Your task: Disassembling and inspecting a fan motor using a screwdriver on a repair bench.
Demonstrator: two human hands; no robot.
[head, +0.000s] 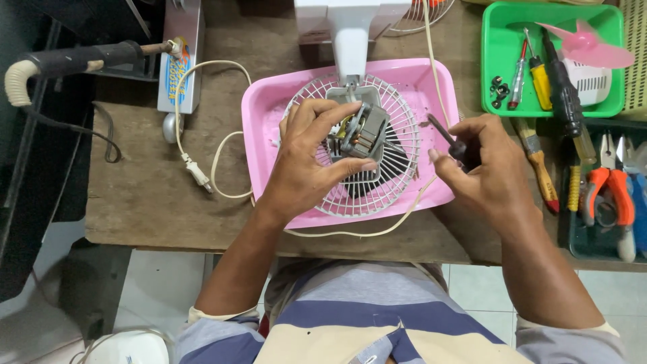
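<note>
The left hand curls half open, its fingers and thumb pinching the grey fan motor that sits on the white wire grille in the pink tray. The right hand is closed around a dark-handled screwdriver, just right of the grille, its shaft slanting up-left toward the motor. Beyond, the white fan stand rises from the motor toward the table's far edge.

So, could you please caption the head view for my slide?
Left hand steadies a fan motor on its grille; right hand grips a screwdriver.
</note>
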